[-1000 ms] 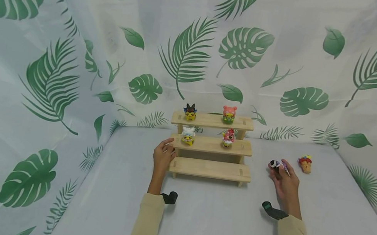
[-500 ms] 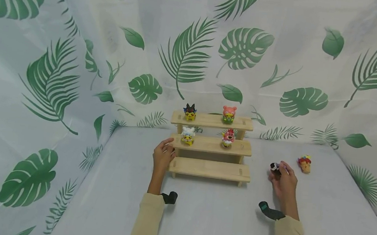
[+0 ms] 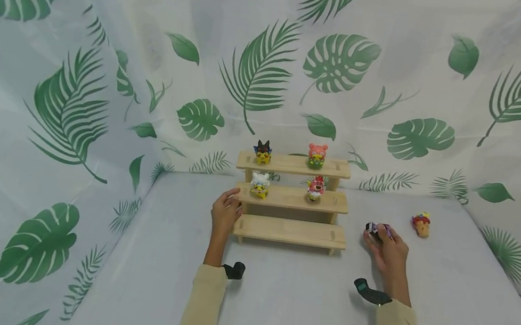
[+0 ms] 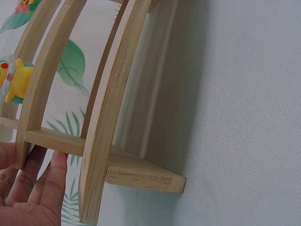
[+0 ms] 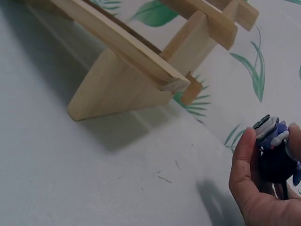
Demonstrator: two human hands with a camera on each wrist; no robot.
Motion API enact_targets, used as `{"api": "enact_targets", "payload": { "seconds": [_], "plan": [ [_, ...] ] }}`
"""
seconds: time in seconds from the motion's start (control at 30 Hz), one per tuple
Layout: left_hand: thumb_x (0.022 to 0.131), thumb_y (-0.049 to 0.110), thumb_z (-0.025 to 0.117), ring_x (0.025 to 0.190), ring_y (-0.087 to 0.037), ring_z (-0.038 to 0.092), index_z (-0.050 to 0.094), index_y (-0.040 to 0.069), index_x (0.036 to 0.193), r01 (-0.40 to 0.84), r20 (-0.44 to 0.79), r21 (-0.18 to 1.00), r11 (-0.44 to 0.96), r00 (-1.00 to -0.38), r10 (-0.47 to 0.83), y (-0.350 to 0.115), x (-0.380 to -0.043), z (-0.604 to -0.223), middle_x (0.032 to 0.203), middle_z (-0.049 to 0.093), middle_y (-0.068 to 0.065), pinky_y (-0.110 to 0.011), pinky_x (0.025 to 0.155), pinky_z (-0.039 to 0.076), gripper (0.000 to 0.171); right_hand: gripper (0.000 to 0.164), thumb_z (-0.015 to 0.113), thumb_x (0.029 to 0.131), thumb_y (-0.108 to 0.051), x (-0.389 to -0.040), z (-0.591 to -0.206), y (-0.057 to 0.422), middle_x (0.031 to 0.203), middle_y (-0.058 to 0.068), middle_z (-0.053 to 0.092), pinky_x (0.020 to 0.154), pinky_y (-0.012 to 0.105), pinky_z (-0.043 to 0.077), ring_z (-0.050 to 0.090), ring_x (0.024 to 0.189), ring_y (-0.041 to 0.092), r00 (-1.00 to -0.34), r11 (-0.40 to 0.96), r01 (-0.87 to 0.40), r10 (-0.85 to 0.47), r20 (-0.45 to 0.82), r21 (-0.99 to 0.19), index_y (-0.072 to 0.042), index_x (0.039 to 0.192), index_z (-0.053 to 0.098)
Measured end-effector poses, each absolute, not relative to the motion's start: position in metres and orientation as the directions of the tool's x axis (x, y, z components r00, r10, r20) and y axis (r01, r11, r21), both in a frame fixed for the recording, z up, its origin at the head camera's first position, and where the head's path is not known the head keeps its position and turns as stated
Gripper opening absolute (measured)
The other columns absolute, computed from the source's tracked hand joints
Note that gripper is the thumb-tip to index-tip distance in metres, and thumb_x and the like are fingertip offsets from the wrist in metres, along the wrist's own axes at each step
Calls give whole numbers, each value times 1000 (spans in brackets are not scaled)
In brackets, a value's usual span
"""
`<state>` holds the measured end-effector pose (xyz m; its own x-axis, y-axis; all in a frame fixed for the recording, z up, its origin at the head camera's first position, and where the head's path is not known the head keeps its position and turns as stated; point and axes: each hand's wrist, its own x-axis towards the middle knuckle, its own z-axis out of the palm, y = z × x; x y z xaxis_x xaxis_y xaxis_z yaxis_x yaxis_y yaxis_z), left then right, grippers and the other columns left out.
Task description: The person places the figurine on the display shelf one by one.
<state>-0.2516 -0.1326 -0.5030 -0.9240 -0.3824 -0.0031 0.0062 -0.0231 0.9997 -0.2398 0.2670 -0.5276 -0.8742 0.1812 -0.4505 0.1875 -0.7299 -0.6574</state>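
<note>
At the left end of a three-step wooden display shelf (image 3: 289, 232), my left hand (image 3: 225, 215) holds the end of the middle board. In the left wrist view, thumb and fingertips (image 4: 58, 160) lie on either side of the board (image 4: 29, 113). To the right of the shelf, my right hand (image 3: 389, 249) holds a small toy figurine (image 3: 373, 229) above the table. Purple, white and dark parts of this figurine (image 5: 275, 155) show between thumb and fingers in the right wrist view; its lower part is partly hidden.
A black-eared figurine (image 3: 263, 152) and a pink one (image 3: 317, 156) stand on the top step. On the middle step are a white-hooded figurine (image 3: 260, 185) and a red-pink one (image 3: 316, 188). An orange-brown figurine (image 3: 421, 225) with a red top lies on the table at right.
My right hand has shifted slightly left with the figurine, turning it a little in the fingers. The left hand stays at the shelf's end.
</note>
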Motion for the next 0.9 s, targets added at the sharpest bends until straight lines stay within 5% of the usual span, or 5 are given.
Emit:
{"api": "enact_targets", "payload": {
  "seconds": [0.13, 0.37, 0.63, 0.9],
  "plan": [
    [99, 12, 57, 89, -16, 67, 69, 13, 119, 9, 0, 1000, -22, -927, -375, -132, -252, -501, 105, 70, -14, -43, 80, 61, 24, 78, 75, 85, -14, -238, -526, 265, 109, -5, 57, 87, 32, 59, 62, 95, 8, -872, -697, 198, 196, -449, -689, -17, 150, 32],
    [98, 11, 56, 96, -21, 68, 68, 12, 120, 17, 9, 1000, -18, -926, -377, -132, -250, -502, 107, 70, -16, -45, 83, 60, 25, 69, 74, 86, -21, -237, -527, 260, 112, -8, 55, 77, 24, 59, 60, 96, 6, -896, -580, 228, 188, -401, -782, -26, 146, 39],
    [100, 16, 55, 103, -25, 68, 67, 14, 122, 18, 15, 1000, -7, -932, -362, -133, -251, -503, 109, 70, -17, -45, 87, 59, 25, 44, 62, 96, -17, -233, -529, 256, 97, -9, 73, 74, 23, 60, 73, 87, 10, -979, -498, 106, 99, -178, -861, -17, 133, 40],
    [100, 16, 54, 105, -27, 67, 66, 14, 123, 7, 6, 1000, 0, -931, -364, -132, -249, -502, 111, 70, -17, -41, 85, 60, 26, 57, 63, 95, -23, -230, -527, 250, 96, -15, 71, 67, 18, 58, 72, 84, 5, -987, -322, 55, 126, -101, -945, -15, 143, 33]
  ]
}}
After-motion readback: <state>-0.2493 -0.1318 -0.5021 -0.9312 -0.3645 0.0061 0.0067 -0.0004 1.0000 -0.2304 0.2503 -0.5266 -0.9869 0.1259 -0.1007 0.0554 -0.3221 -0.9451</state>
